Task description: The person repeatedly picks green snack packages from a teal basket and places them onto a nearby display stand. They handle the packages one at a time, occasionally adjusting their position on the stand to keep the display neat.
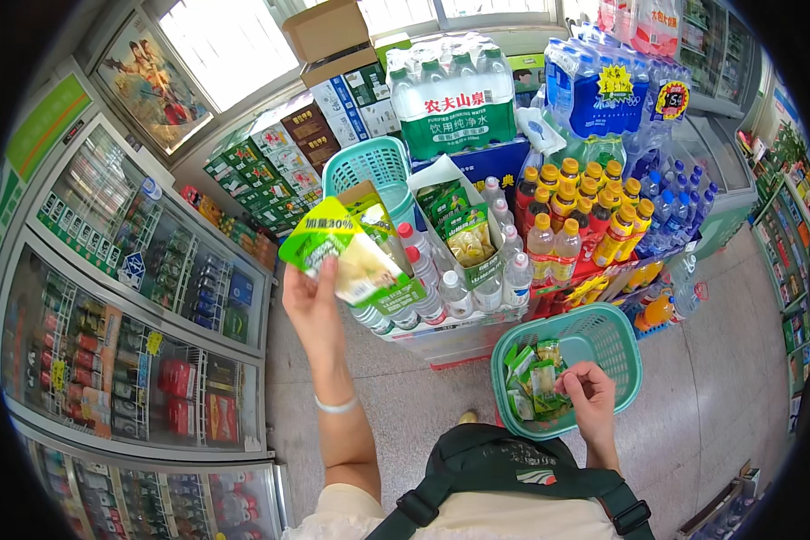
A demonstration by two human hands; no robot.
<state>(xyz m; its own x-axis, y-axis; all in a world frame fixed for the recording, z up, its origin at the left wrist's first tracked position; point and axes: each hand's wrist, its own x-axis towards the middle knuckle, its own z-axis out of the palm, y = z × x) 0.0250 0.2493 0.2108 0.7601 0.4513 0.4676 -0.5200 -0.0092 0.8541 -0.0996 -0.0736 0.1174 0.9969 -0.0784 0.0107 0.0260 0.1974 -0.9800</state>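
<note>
My left hand (314, 287) grips a green, white and yellow printed piece of snack packaging (364, 266), thumb on its face; whether it is a packet or a box flap I cannot tell. Directly behind it, an open snack display box (399, 297) holds small packets and rests among bottles. My right hand (590, 391) is over the right side of a teal plastic basket (617, 324), fingers curled and thumb against forefinger, with nothing visible between them. Several small green snack packets (540, 378) lie in that basket, left of my right hand.
A second snack box (464, 226) stands among clear bottles (455, 293). Behind are another teal basket (341, 162) and shrink-wrapped water bottles (452, 108). Yellow-capped drinks (574, 209) stand to the right. Glass-door fridges (142, 283) line the left; a shelf (783, 290) stands far right.
</note>
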